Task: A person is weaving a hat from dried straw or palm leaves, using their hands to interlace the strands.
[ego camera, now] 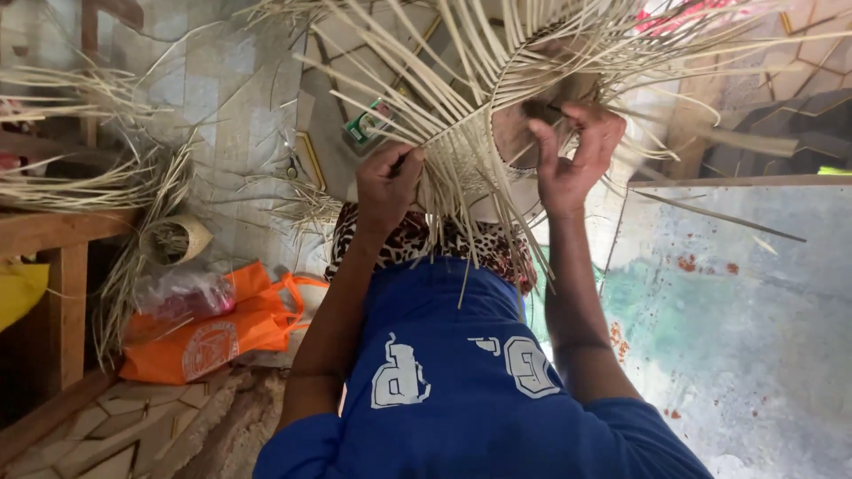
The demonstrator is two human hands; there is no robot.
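Tiled floor (222,115) with a geometric pattern fills the far part of the scene, seen from above by a person in a blue shirt (453,381). At the centre, held up over the person's lap, is a half-woven basket (497,98) of pale straw, its loose strips fanning out in every direction. The left hand (388,182) is closed in a fist around a bundle of strips at the basket's near left edge. The right hand (572,151) is half open, fingers curled over the woven rim and thumb pressing against it on the right. Under the basket a leopard-print cloth (417,239) covers the lap. To the left on the floor lie an orange bag (222,333), a small woven straw ring (177,238) and heaps of loose straw (106,177) beside a wooden bench (53,239). A small green packet (366,124) lies on the tiles just beyond the left hand. To the right is a worn, paint-stained blue-green surface (737,319).
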